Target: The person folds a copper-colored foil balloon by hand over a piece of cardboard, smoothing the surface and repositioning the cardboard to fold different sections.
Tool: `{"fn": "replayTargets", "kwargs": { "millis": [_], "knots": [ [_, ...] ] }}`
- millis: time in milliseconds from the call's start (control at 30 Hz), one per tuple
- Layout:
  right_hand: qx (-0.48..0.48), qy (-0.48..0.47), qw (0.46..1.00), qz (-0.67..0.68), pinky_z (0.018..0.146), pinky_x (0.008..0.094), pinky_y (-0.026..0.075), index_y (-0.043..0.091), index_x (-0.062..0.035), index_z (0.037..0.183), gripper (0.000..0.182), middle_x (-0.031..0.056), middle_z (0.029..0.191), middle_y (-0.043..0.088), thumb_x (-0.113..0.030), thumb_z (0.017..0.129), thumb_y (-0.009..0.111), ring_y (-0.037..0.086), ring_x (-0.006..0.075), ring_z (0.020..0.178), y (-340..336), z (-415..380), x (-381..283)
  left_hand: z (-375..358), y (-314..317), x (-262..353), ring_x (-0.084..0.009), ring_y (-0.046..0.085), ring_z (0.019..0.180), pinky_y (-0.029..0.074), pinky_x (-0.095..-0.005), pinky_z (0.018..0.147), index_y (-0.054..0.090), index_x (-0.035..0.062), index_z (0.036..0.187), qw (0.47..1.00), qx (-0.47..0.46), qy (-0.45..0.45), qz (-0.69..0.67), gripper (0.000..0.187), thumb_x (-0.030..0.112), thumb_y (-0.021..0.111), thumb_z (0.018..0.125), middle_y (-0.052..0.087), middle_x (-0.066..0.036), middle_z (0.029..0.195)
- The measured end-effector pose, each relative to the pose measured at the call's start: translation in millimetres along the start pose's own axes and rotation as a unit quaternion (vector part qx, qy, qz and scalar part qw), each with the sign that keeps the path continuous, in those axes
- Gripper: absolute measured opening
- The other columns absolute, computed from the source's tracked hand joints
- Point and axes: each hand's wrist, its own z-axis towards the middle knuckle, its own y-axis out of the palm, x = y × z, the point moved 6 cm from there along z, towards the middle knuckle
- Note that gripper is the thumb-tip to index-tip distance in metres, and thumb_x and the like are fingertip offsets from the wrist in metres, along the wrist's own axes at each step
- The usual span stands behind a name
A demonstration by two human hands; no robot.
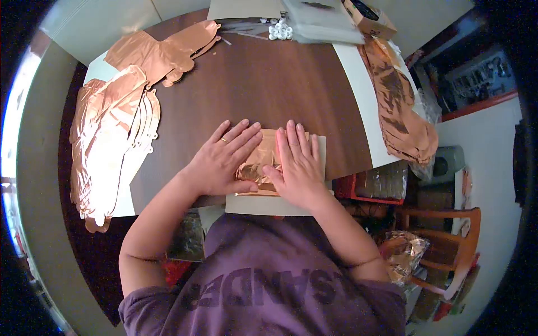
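Observation:
A folded copper-coloured foil balloon (pixel 261 159) lies at the near edge of the brown table, on a beige card sheet (pixel 269 205). My left hand (pixel 227 159) rests flat on the foil's left side, fingers stretched forward, a ring on one finger. On its right side my right hand (pixel 300 168) also lies flat, fingers extended and thumb pointing inward. Both palms press on the foil, and neither hand grips anything. Parts of the foil are hidden under the hands.
Flat copper foil balloons (pixel 106 134) are spread along the table's left side, and more foil (pixel 400 106) is piled at the right edge. White rings (pixel 280 30), clear plastic bags (pixel 322 22) and a small box (pixel 370 17) sit at the back. A wooden chair (pixel 465 246) stands at right.

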Motion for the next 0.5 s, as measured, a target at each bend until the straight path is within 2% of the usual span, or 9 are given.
{"fn": "replayTargets", "kwargs": {
  "millis": [233, 333, 433, 500],
  "knots": [
    [0.017, -0.009, 1.0, -0.002, 0.118, 0.0604, 0.007, 0.025, 0.0014, 0.153, 0.083, 0.0232, 0.16, 0.021, -0.053, 0.095, 0.047, 0.017, 0.0395, 0.149, -1.2, -1.4, 0.7, -3.9, -4.1, 0.6, -0.0372, 0.022, 0.148, 0.013, -0.053, 0.12, 0.028, 0.0006, 0.152, 1.0, -0.005, -0.005, -0.002, 0.102, 0.071, 0.054, 0.083, 0.026, -0.02, 0.159],
    [0.004, 0.003, 0.999, -0.048, 0.116, 0.0643, 0.005, 0.026, -0.0035, 0.154, 0.082, 0.023, 0.159, 0.022, -0.055, 0.094, 0.047, 0.018, 0.0415, 0.148, -5.3, -0.6, -3.1, -8.4, -7.6, 11.7, -0.0385, 0.02, 0.148, 0.011, -0.0533, 0.12, 0.027, -0.0007, 0.152, 0.998, 0.013, -0.062, 0.006, 0.098, 0.069, 0.051, 0.087, 0.025, -0.022, 0.159],
    [0.0, 0.014, 0.998, -0.058, 0.116, 0.0658, 0.005, 0.026, -0.0076, 0.155, 0.081, 0.0234, 0.159, 0.022, -0.056, 0.093, 0.049, 0.02, 0.0433, 0.147, -6.1, 0.2, -3.6, 1.0, -6.7, 38.4, -0.0357, 0.023, 0.148, 0.015, -0.0529, 0.12, 0.031, -0.0031, 0.15, 0.996, 0.063, -0.056, 0.008, 0.095, 0.066, 0.05, 0.087, 0.027, -0.022, 0.158],
    [0.013, 0.004, 0.999, -0.039, 0.116, 0.0661, 0.005, 0.027, -0.0079, 0.155, 0.081, 0.0237, 0.159, 0.022, -0.053, 0.092, 0.052, 0.02, 0.0437, 0.147, -5.2, -0.4, -1.9, 0.6, 6.9, 33.0, -0.0359, 0.023, 0.148, 0.015, -0.0528, 0.12, 0.031, -0.0035, 0.15, 0.995, 0.055, -0.071, 0.036, 0.094, 0.066, 0.048, 0.089, 0.027, -0.022, 0.158]
  ]
}}
